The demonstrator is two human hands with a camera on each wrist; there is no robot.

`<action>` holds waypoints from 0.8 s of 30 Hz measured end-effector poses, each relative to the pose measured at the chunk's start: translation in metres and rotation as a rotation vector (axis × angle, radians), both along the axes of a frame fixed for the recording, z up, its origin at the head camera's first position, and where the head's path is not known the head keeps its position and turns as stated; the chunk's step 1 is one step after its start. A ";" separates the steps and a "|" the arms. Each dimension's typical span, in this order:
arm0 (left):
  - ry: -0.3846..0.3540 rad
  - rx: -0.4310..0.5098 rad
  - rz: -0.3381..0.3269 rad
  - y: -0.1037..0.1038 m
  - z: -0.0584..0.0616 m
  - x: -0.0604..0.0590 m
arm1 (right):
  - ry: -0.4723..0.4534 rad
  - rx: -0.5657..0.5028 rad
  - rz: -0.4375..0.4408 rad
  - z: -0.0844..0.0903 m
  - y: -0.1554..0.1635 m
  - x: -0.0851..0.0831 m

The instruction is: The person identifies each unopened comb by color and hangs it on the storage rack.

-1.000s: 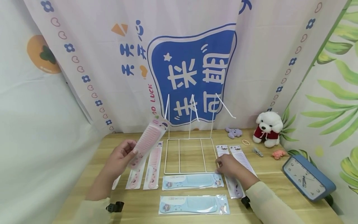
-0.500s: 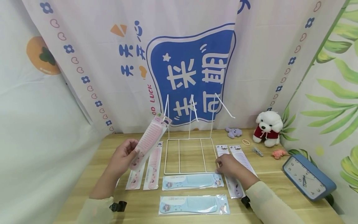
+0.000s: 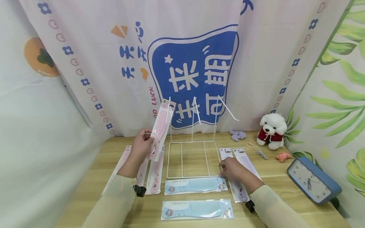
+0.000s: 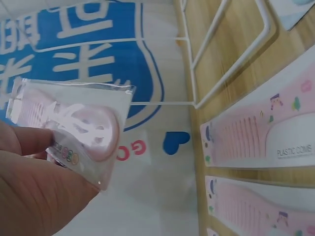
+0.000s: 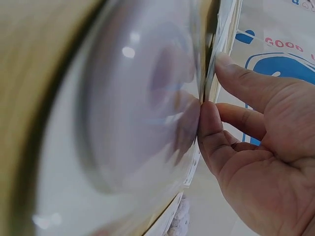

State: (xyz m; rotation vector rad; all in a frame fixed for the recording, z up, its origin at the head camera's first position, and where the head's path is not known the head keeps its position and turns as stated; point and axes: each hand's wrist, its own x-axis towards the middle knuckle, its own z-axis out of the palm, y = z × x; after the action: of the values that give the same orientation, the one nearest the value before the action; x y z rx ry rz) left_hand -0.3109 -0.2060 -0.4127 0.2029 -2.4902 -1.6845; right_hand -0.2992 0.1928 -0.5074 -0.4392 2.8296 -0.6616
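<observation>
My left hand (image 3: 141, 147) pinches the lower end of a packaged pink comb (image 3: 159, 123), raised and tilted at the left side of the white wire rack (image 3: 188, 176). Its top end overlaps the rack's leftmost sloping hook. In the left wrist view, thumb and fingers grip the clear wrapper of the pink comb (image 4: 88, 128). At the rack's front right corner, my right hand (image 3: 235, 171) grips the base wire between thumb and fingers. Under that wrist lies a packaged purple comb (image 3: 241, 193), which fills much of the right wrist view.
More packaged pink combs (image 3: 155, 177) lie left of the rack. Two packaged blue combs (image 3: 196, 209) lie in front, and another purple comb (image 3: 247, 164) to the right. Farther right are a plush dog (image 3: 272, 129), a clip (image 3: 261, 154) and a blue clock (image 3: 313, 180).
My left hand has moved right and up with the pink comb, which now stands more upright and farther up along the left hook. The right hand has stayed on the rack.
</observation>
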 end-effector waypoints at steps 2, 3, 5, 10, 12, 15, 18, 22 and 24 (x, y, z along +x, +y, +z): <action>0.020 0.023 -0.001 0.002 -0.004 -0.010 | -0.010 -0.005 -0.005 0.000 0.000 0.000; 0.026 0.030 -0.005 0.003 -0.005 -0.014 | -0.015 -0.008 -0.010 0.000 -0.001 0.000; 0.030 0.037 -0.010 0.005 -0.008 -0.022 | -0.021 -0.005 -0.019 -0.001 -0.001 0.000; -0.010 0.011 -0.028 0.014 -0.017 -0.039 | -0.017 0.011 -0.036 0.000 0.001 0.000; -0.014 -0.008 -0.032 0.018 -0.022 -0.047 | -0.012 0.017 -0.036 0.001 0.001 0.000; 0.002 -0.032 -0.043 0.024 -0.029 -0.058 | -0.008 0.021 -0.037 0.002 0.001 0.000; 0.017 -0.057 -0.056 0.028 -0.033 -0.067 | -0.002 0.027 -0.031 0.003 0.001 0.000; 0.008 -0.071 -0.065 0.030 -0.036 -0.077 | 0.003 0.027 -0.021 0.004 0.000 0.001; -0.001 -0.075 -0.066 0.032 -0.036 -0.081 | 0.001 0.024 -0.019 0.003 -0.001 0.001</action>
State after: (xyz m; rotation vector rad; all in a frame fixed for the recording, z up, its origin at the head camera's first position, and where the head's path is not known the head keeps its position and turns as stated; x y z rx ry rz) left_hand -0.3917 -0.1742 -0.4487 0.1148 -2.5820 -1.6115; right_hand -0.2983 0.1917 -0.5042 -0.4094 2.8430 -0.6309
